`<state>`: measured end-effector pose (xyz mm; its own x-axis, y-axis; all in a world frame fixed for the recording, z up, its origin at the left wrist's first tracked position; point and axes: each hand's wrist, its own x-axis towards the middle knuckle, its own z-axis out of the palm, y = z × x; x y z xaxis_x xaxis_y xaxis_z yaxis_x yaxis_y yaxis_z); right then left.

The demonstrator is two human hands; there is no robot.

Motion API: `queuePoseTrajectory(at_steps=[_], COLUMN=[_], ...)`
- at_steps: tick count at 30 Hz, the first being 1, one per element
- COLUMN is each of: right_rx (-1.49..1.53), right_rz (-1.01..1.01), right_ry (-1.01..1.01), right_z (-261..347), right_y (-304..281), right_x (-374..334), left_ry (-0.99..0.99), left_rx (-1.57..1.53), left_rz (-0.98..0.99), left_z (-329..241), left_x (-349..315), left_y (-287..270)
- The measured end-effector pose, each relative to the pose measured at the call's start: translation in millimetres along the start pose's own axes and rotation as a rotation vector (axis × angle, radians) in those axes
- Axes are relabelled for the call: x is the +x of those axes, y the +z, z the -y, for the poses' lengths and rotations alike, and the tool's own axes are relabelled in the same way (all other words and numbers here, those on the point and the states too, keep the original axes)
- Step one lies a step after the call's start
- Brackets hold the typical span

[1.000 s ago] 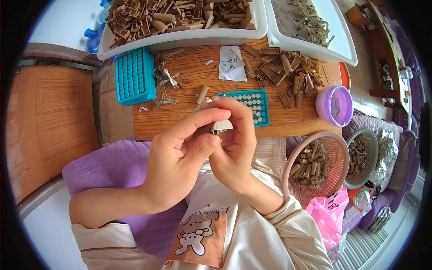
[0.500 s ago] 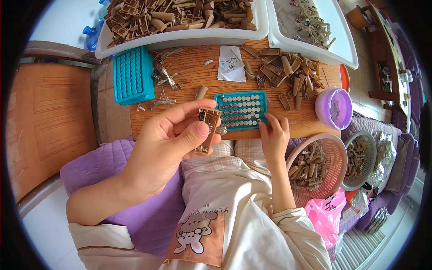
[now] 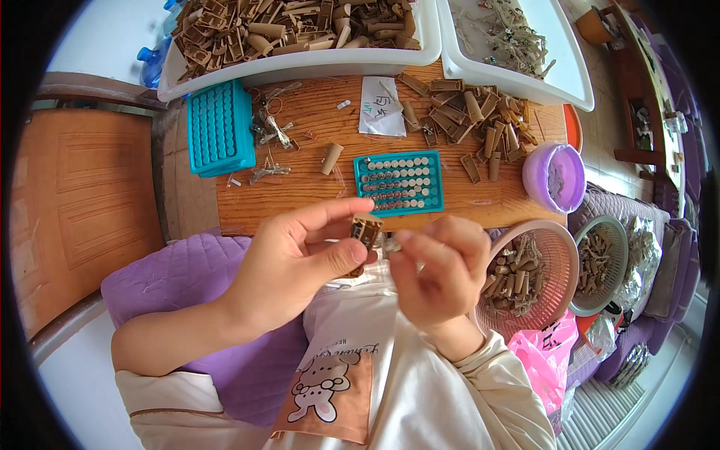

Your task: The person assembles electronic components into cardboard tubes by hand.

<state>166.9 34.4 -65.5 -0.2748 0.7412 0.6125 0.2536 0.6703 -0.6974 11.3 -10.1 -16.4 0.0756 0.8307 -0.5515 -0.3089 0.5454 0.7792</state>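
My left hand (image 3: pixel 292 255) is closed round a small brown plastic battery case (image 3: pixel 366 231), held upright over my lap at the table's front edge. Close beside it, my right hand (image 3: pixel 442 262) has thumb and forefinger pinched together. A small pale, shiny bit shows at those fingertips, too blurred to name. Just beyond both hands lies a teal tray (image 3: pixel 436 184) with rows of round silver button cells (image 3: pixel 397 174); some places at its right end hold none. A lone brown case (image 3: pixel 331 159) rests on the table left of the tray.
Stacked teal trays (image 3: pixel 217 127) and tangled clear wires (image 3: pixel 274 135) are at the left. Brown cases (image 3: pixel 480 112) lie heaped at the right, near a purple tub (image 3: pixel 555 178). White bins (image 3: pixel 300 66) line the back; a pink basket (image 3: pixel 570 277) stands right of my lap.
My right hand has come from the tray's right edge to the battery case, its fingers now pinched. My left hand has lowered slightly and turned the case, whose open inside faced up before.
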Motion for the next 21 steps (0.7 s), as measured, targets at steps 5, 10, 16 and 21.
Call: queuePoseTrajectory(at_steps=[5, 10, 16, 21], right_rx=[-0.002, 0.055, -0.041, 0.158], right_rz=[0.164, 0.151, 0.093, 0.367], right_ry=[-0.095, -0.068, -0.05, 0.093], right_z=[-5, -7, 2, -4], right_y=[11, 9, 4, -5], right_x=[0, -9, -12, -12], left_ry=[-0.037, -0.137, -0.116, -0.207], left_rx=[-0.04, -0.051, -0.019, -0.156], left_rz=[-0.042, 0.017, 0.034, -0.056], left_z=[4, 9, 10, 7], left_x=[2, 0, 1, -2], left_y=[-3, -2, 1, 4])
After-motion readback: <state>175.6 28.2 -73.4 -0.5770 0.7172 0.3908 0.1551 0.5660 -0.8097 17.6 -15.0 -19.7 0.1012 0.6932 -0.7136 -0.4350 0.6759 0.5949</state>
